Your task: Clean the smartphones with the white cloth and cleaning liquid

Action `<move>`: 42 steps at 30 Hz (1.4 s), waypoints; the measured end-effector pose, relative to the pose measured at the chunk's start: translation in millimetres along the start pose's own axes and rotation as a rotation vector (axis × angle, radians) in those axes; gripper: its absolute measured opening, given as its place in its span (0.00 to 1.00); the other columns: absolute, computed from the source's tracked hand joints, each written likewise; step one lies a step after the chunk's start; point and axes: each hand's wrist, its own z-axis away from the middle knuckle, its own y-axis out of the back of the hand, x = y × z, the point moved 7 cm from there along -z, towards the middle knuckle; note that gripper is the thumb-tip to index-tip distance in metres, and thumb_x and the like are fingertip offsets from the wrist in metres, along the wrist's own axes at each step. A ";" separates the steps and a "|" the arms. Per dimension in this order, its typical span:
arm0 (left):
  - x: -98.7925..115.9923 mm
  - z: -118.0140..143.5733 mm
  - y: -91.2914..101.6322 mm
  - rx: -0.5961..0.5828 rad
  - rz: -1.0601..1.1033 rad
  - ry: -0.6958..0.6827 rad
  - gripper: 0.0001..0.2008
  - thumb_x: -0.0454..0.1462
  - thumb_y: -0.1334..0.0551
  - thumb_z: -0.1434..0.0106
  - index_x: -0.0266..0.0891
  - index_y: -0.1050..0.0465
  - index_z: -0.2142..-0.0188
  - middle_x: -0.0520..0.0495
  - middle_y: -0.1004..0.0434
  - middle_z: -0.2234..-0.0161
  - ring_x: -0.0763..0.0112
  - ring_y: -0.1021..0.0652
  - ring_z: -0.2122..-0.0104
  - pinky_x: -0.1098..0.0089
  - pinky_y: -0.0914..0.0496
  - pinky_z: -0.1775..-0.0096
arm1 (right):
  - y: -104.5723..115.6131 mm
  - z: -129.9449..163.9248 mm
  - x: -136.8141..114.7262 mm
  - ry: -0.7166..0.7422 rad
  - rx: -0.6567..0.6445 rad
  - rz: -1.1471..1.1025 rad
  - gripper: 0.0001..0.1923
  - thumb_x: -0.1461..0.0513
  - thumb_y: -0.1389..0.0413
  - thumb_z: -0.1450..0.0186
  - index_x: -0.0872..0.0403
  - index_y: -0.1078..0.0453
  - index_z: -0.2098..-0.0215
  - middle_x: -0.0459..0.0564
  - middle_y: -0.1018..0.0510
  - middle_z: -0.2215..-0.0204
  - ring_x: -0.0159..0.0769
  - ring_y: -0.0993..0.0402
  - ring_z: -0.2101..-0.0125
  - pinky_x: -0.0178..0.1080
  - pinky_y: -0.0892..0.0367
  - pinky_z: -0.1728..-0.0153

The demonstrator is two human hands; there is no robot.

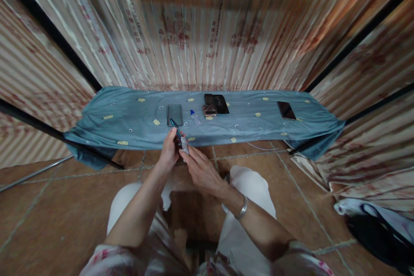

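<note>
At the near edge of the cloth-covered bench, both my hands work together.
My left hand (168,152) is closed around a teal-tipped tool (175,130), its point aimed at the phone (174,114) lying flat just ahead; my right hand (201,171) pinches a small white tube (184,144) against it, fingers mostly curled, keeping both steady above the blue cloth (123,116). A small bottle (196,117) lies within reach, and 2 more phones (217,104) rest beyond it.
</note>
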 end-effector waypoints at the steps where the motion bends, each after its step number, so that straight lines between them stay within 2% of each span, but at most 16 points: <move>1: 0.4 2.1 1.1 0.005 -0.005 0.021 0.16 0.49 0.37 0.40 0.37 0.29 0.67 0.52 0.24 0.77 0.74 0.25 0.79 0.72 0.29 0.71 | -5.5 1.1 -3.3 0.010 -0.017 0.014 0.28 0.69 0.56 0.31 0.56 0.46 0.33 0.60 0.39 0.35 0.43 0.49 0.33 0.51 0.41 0.36; 5: 3.2 11.5 3.8 0.027 -0.010 0.093 0.17 0.49 0.39 0.38 0.36 0.29 0.69 0.51 0.24 0.79 0.74 0.26 0.82 0.72 0.30 0.76 | -12.3 1.0 -13.0 0.025 -0.040 -0.012 0.28 0.68 0.55 0.31 0.53 0.47 0.32 0.58 0.43 0.33 0.44 0.53 0.32 0.53 0.42 0.35; 10: 3.8 24.8 4.8 0.040 0.036 0.173 0.16 0.47 0.42 0.35 0.35 0.28 0.69 0.49 0.24 0.78 0.74 0.25 0.80 0.73 0.29 0.74 | -1.5 -3.9 -18.7 0.036 0.039 -0.136 0.33 0.69 0.60 0.29 0.51 0.63 0.28 0.56 0.38 0.36 0.39 0.45 0.34 0.48 0.39 0.37; 14: 3.7 33.8 12.0 0.068 0.061 0.190 0.15 0.44 0.43 0.34 0.35 0.27 0.69 0.49 0.23 0.77 0.74 0.24 0.79 0.72 0.27 0.71 | -1.4 -7.2 -19.8 0.009 0.089 -0.156 0.34 0.66 0.58 0.28 0.50 0.68 0.28 0.56 0.34 0.38 0.40 0.37 0.39 0.46 0.35 0.41; 16: 4.6 36.6 15.5 0.067 0.030 0.170 0.13 0.43 0.40 0.36 0.35 0.27 0.69 0.50 0.23 0.77 0.75 0.25 0.79 0.73 0.29 0.72 | -1.9 -8.9 -16.1 -0.056 0.112 -0.180 0.34 0.63 0.55 0.28 0.53 0.64 0.28 0.59 0.32 0.40 0.42 0.34 0.41 0.46 0.34 0.42; 18: 5.3 37.9 17.6 0.066 0.011 0.136 0.11 0.43 0.36 0.39 0.36 0.27 0.70 0.51 0.23 0.76 0.76 0.25 0.79 0.74 0.30 0.73 | -1.7 -10.6 -10.8 -0.127 0.129 -0.218 0.32 0.61 0.52 0.29 0.54 0.56 0.30 0.59 0.30 0.42 0.43 0.33 0.43 0.47 0.34 0.42; 21: 7.2 37.9 18.0 0.066 0.041 0.042 0.10 0.42 0.32 0.44 0.37 0.27 0.70 0.53 0.23 0.75 0.77 0.24 0.77 0.75 0.30 0.70 | -1.9 -12.8 0.1 -0.239 0.131 -0.298 0.26 0.61 0.49 0.31 0.51 0.42 0.35 0.56 0.28 0.43 0.41 0.32 0.43 0.46 0.35 0.42; 23: 7.5 38.2 16.1 0.043 0.061 -0.010 0.12 0.41 0.30 0.48 0.38 0.28 0.68 0.55 0.23 0.74 0.77 0.24 0.74 0.75 0.30 0.67 | -3.5 -13.9 8.2 -0.321 0.121 -0.353 0.24 0.61 0.48 0.32 0.50 0.38 0.38 0.55 0.27 0.44 0.40 0.31 0.44 0.45 0.35 0.42; 27: 3.5 41.9 12.2 0.003 0.068 -0.014 0.16 0.39 0.28 0.50 0.40 0.30 0.64 0.57 0.23 0.73 0.79 0.25 0.74 0.76 0.31 0.67 | -8.2 -17.5 17.2 -0.390 0.103 -0.404 0.23 0.61 0.47 0.33 0.51 0.35 0.40 0.56 0.26 0.45 0.40 0.30 0.44 0.44 0.36 0.42; 32: 3.6 45.1 12.0 0.027 0.049 -0.060 0.18 0.39 0.30 0.48 0.42 0.30 0.59 0.57 0.24 0.70 0.77 0.24 0.71 0.74 0.31 0.65 | -12.9 -24.4 22.7 -0.405 0.115 -0.412 0.21 0.60 0.48 0.33 0.52 0.34 0.42 0.55 0.25 0.47 0.40 0.29 0.47 0.43 0.34 0.45; 38: 1.9 39.1 11.7 -0.013 0.030 -0.120 0.16 0.47 0.37 0.40 0.41 0.27 0.57 0.50 0.21 0.61 0.68 0.22 0.56 0.70 0.29 0.56 | -18.9 -32.6 31.0 -0.454 0.117 -0.432 0.20 0.59 0.48 0.34 0.53 0.33 0.44 0.55 0.24 0.49 0.41 0.27 0.49 0.42 0.33 0.48; 42: -4.3 32.4 17.0 0.027 -0.014 -0.116 0.17 0.48 0.39 0.38 0.41 0.26 0.56 0.48 0.20 0.56 0.67 0.24 0.50 0.69 0.30 0.52 | -21.6 -36.8 39.6 -0.495 0.134 -0.457 0.18 0.57 0.48 0.34 0.52 0.30 0.47 0.53 0.22 0.53 0.41 0.25 0.54 0.42 0.32 0.51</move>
